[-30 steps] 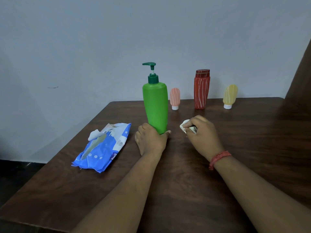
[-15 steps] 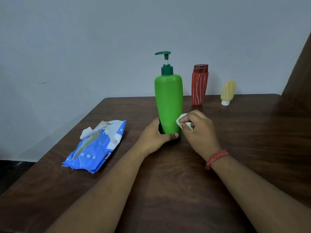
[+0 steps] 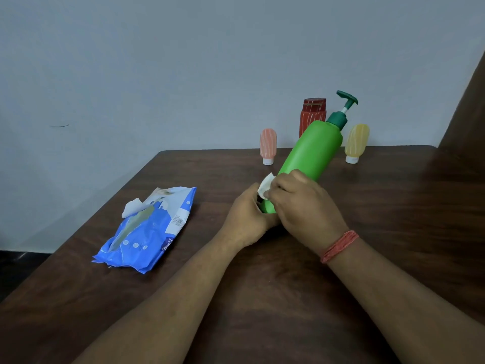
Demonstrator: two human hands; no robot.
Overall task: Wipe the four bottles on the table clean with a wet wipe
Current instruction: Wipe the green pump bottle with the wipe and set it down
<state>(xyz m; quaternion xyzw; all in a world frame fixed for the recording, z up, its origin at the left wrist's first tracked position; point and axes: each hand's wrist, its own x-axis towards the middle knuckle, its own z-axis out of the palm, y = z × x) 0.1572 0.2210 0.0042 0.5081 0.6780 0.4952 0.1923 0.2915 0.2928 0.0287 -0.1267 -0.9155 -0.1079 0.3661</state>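
A tall green pump bottle (image 3: 312,151) leans away to the right, its dark green pump at the top. My left hand (image 3: 246,216) grips its base. My right hand (image 3: 304,208) presses a crumpled white wet wipe (image 3: 265,186) against the bottle's lower side. Behind it, near the wall, stand a small pink bottle (image 3: 268,145), a red striped bottle (image 3: 312,114) partly hidden by the green one, and a small yellow bottle (image 3: 356,143).
A blue wet-wipe pack (image 3: 149,229) lies open on the left of the dark wooden table (image 3: 288,298), a wipe sticking out of its top. The table's left edge drops off beside the pack. A brown panel stands at the far right.
The green bottle stood upright; my left hand has tilted it back to the right. My right hand has brought the wipe onto its lower side.
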